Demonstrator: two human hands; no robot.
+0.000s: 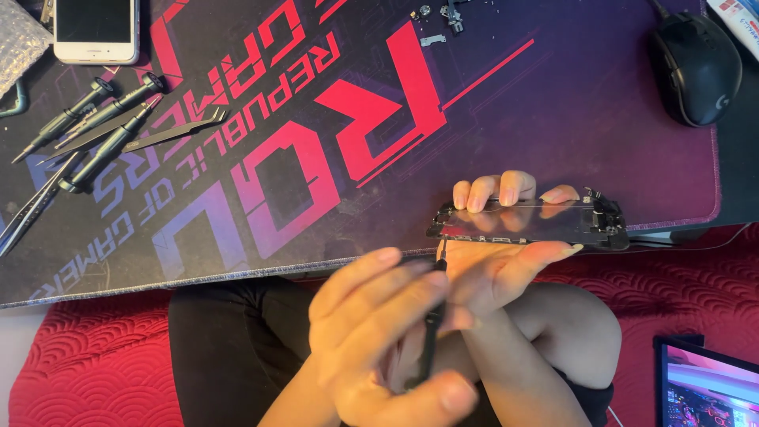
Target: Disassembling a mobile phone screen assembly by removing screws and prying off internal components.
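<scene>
Hands meet near the lower middle of the head view, over the front edge of a dark desk mat (553,119) printed with large red and pink letters. The right hand (506,261) grasps a detached phone screen panel (528,224), black and glassy, holding it flat: fingertips (506,190) curl over its far edge at 12 o'clock and the thumb lies along its near edge, pointing to 3 o'clock. The left hand (379,332), blurred, is clenched around a thin black screwdriver (432,332); the shaft rises toward 12 o'clock and its tip touches the near left edge of the panel.

At 10 o'clock from the hands, well apart, a cluster of dark precision screwdrivers (95,134) and a pair of tweezers (170,133) lies on the mat. A white phone (96,30) rests at the top left corner. Small metal parts and screws (439,20) sit at 12 o'clock near the far edge. A black computer mouse (696,67) lies at 2 o'clock. Below the mat, the person's dark-clothed legs (237,348) rest on a red patterned cloth (87,364), and a lit laptop screen (708,387) shows at 4 o'clock
</scene>
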